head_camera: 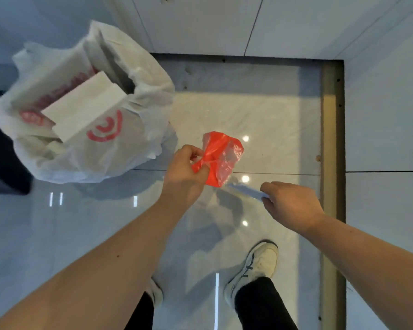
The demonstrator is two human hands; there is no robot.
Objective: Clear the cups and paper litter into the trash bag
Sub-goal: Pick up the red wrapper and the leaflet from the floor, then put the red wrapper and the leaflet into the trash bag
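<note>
The left hand (186, 167) pinches a crumpled red plastic bag (218, 158) between thumb and fingers above the glossy marble floor (260, 110), near the centre of view. At about four o'clock from it, the right hand (291, 206) is curled around a pale blue scrap of paper (244, 190). At ten o'clock, well apart, a white plastic trash bag (119, 139) with red print stands open on the floor, white foam slabs (86, 108) sticking out.

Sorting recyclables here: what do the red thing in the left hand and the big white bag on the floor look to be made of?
Red bag: thin glossy plastic film, seemingly; it is translucent and crinkled. White bag: thin plastic too, matte-looking and wrinkled, semi-sheer, with red print.
</note>
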